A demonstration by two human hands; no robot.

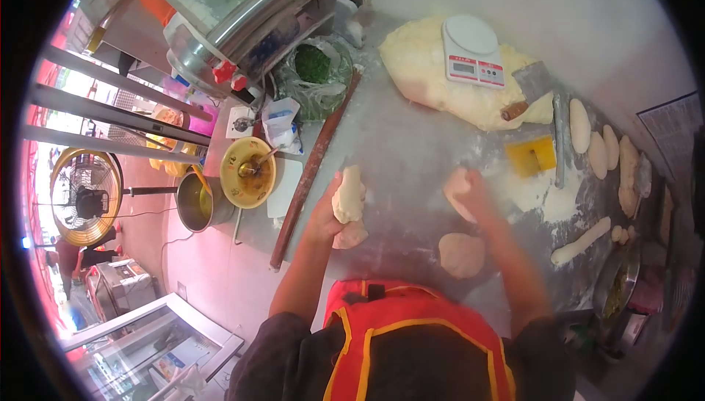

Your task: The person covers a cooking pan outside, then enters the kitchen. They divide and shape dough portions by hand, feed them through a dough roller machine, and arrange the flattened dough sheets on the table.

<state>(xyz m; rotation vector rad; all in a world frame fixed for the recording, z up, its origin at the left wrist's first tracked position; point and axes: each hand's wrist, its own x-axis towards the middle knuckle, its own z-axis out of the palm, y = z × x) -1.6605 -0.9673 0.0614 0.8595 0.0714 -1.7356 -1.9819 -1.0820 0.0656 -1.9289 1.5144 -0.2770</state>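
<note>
My left hand (pixel 324 214) is closed around a lump of pale dough (pixel 349 194), and a second dough piece (pixel 351 235) lies just below it on the grey work surface (pixel 389 159). My right hand (pixel 472 194), slightly blurred, is on another dough piece (pixel 457 192), fingers wrapped over its right side. A round dough piece (pixel 462 255) rests below my right hand, apart from it. The long brown rolling pin (pixel 316 170) lies diagonally to the left of my left hand.
A white scale (pixel 474 56) sits on a large dough mass (pixel 415 59). Right are a yellow scraper (pixel 532 156), flour (pixel 551 199) and dough rolls (pixel 580 126). Left are a yellow bowl (pixel 247 172), a pot (pixel 192 203) and a bag of greens (pixel 313 63).
</note>
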